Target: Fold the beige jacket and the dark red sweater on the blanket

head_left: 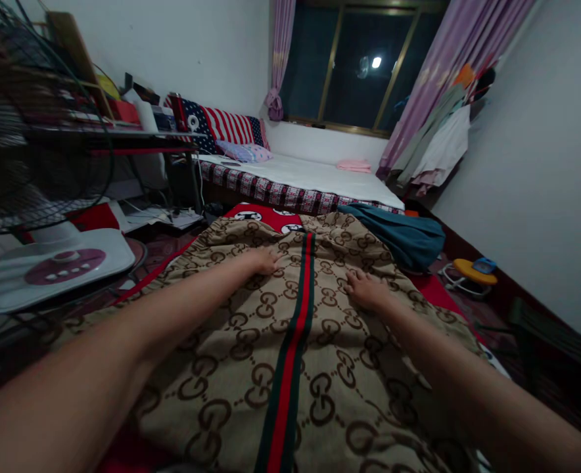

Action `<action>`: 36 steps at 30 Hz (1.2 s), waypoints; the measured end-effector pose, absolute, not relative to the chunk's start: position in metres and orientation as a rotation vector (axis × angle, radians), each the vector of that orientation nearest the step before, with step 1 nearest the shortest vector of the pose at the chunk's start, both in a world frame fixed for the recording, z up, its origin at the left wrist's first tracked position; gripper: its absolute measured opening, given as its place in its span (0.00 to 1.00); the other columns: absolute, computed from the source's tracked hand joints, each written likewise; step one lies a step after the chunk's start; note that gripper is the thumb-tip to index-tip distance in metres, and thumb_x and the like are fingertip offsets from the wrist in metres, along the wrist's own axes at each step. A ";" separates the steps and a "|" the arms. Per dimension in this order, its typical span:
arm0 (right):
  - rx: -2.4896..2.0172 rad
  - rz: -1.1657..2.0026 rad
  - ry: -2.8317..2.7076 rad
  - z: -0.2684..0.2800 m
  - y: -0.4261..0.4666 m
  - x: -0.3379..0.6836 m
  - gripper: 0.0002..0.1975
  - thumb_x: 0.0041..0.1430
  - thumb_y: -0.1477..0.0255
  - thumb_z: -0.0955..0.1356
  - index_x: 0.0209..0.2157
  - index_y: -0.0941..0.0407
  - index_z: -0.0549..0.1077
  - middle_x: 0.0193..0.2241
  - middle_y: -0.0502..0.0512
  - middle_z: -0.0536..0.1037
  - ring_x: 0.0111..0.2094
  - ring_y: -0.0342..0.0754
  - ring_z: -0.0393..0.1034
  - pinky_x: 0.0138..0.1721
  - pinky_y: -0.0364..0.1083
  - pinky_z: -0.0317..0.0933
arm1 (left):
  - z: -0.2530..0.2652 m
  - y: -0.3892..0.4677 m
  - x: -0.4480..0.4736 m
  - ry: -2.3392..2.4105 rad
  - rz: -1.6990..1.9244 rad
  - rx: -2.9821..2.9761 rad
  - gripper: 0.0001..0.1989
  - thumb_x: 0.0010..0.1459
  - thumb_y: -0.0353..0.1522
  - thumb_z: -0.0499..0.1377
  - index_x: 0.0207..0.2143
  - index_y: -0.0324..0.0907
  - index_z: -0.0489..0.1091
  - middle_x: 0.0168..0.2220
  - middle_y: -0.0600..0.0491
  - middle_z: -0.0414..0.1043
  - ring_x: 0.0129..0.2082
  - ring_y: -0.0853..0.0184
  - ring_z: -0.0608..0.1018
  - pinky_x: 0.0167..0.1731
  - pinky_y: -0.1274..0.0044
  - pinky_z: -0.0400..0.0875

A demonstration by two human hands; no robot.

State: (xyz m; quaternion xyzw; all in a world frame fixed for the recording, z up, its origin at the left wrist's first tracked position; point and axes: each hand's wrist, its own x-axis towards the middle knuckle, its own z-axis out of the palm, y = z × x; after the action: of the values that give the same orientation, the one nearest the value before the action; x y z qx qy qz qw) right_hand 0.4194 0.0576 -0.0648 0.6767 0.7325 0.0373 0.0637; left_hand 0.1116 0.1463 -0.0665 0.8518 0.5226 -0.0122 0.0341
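Observation:
A large tan cloth (265, 315) with brown interlocking-letter patterns and a green-red-green stripe (300, 322) down its middle lies spread before me, wrinkled in places. Whether it is a garment or a cover I cannot tell. My left hand (267, 260) rests flat on its far part, left of the stripe, fingers stretched out. To the right of the stripe, my right hand (368, 289) lies on the same cloth with its fingers apart. Under the cloth's far edge shows a red fabric (265, 215) with black-and-white prints.
Beyond is a bed (310, 172) with a pillow (245, 152). A dark teal cloth (394, 233) lies at the far right. On the left stand a fan (64, 263) and a cluttered desk (142, 133). A yellow-topped stool (474, 270) is by the right wall.

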 end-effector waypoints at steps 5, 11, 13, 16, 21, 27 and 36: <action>1.829 0.247 2.542 -0.064 0.002 0.432 0.30 0.65 0.51 0.52 0.63 0.47 0.58 0.65 0.57 0.57 0.65 0.60 0.50 0.60 0.67 0.44 | -0.067 0.113 0.044 1.683 0.082 2.630 0.32 0.60 0.54 0.45 0.63 0.55 0.56 0.67 0.50 0.51 0.66 0.49 0.51 0.60 0.54 0.46; 1.891 0.307 2.513 -0.091 -0.029 0.455 0.30 0.67 0.54 0.53 0.66 0.50 0.53 0.67 0.55 0.51 0.67 0.57 0.44 0.62 0.60 0.45 | -0.080 0.090 0.000 1.997 0.112 2.502 0.28 0.67 0.45 0.42 0.65 0.43 0.53 0.64 0.42 0.56 0.61 0.53 0.60 0.59 0.54 0.47; 1.913 0.288 2.480 -0.089 -0.030 0.452 0.30 0.67 0.55 0.54 0.66 0.51 0.53 0.67 0.56 0.51 0.67 0.58 0.44 0.62 0.62 0.45 | -0.071 0.086 0.012 2.056 0.118 2.488 0.27 0.67 0.43 0.45 0.63 0.39 0.58 0.61 0.40 0.61 0.59 0.50 0.63 0.58 0.48 0.45; 1.911 0.157 2.499 -0.075 -0.042 0.449 0.29 0.66 0.58 0.57 0.64 0.55 0.56 0.65 0.61 0.56 0.65 0.58 0.49 0.61 0.62 0.47 | -0.050 0.071 0.043 2.072 0.131 2.527 0.21 0.63 0.36 0.53 0.52 0.31 0.70 0.55 0.36 0.68 0.57 0.45 0.63 0.56 0.43 0.37; 2.069 -0.234 2.771 -0.032 -0.110 0.472 0.20 0.62 0.61 0.61 0.47 0.56 0.76 0.51 0.60 0.75 0.51 0.53 0.70 0.54 0.51 0.62 | -0.047 0.008 0.101 1.395 0.258 2.743 0.25 0.64 0.44 0.49 0.60 0.46 0.63 0.63 0.48 0.59 0.62 0.57 0.63 0.60 0.65 0.54; 2.228 -0.815 2.447 0.005 -0.223 0.533 0.29 0.49 0.53 0.71 0.51 0.51 0.74 0.52 0.58 0.74 0.55 0.59 0.67 0.56 0.55 0.61 | -0.088 -0.053 0.138 0.961 0.256 2.896 0.31 0.61 0.55 0.45 0.63 0.59 0.56 0.69 0.54 0.45 0.68 0.52 0.48 0.63 0.55 0.38; 2.075 -0.432 2.438 -0.030 -0.268 0.516 0.14 0.54 0.71 0.63 0.39 0.51 0.79 0.50 0.59 0.76 0.52 0.54 0.70 0.53 0.52 0.63 | -0.095 -0.052 0.131 0.984 0.487 2.770 0.30 0.61 0.51 0.50 0.63 0.51 0.58 0.67 0.50 0.53 0.66 0.55 0.56 0.63 0.57 0.46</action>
State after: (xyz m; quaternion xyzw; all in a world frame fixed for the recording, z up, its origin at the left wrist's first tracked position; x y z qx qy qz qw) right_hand 0.5160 -0.2680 -0.0301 0.6416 0.7540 -0.1337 -0.0443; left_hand 0.1313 -0.0517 -0.0947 0.9266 0.3291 0.1630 0.0808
